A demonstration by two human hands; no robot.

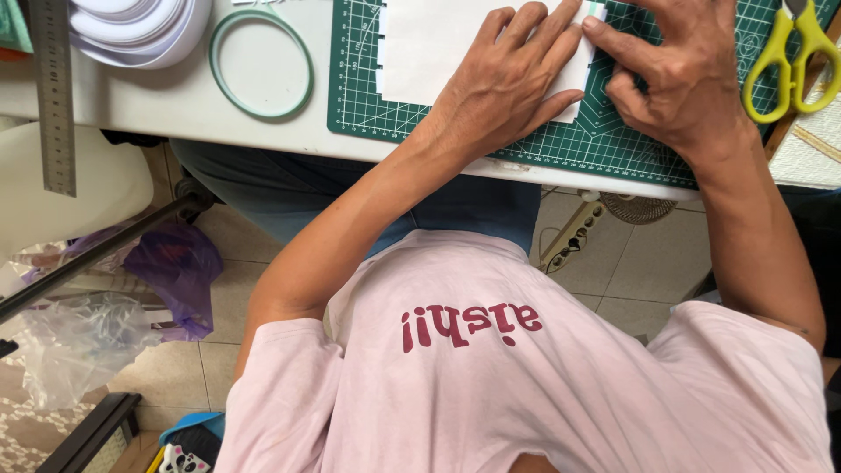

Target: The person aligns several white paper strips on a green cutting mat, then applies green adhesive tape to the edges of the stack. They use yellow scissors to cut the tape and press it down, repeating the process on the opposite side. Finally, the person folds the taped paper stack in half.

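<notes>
A white paper sheet [438, 44] with a notched left edge lies on a green gridded cutting mat [561, 144] on a white table [175, 105]. My left hand [504, 83] rests flat on the sheet's right part, fingers spread and pressing it down. My right hand [679, 74] is beside it, fingers curled, index fingertip and thumb pinching the sheet's right edge, where a thin pale green strip shows. The two hands nearly touch at the fingertips.
Yellow-handled scissors [788, 61] lie at the mat's right end. A green ring [261, 63], a stack of white paper bands [140, 31] and a steel ruler [54, 96] are on the left. On the floor below are a power strip [571, 235] and plastic bags [180, 267].
</notes>
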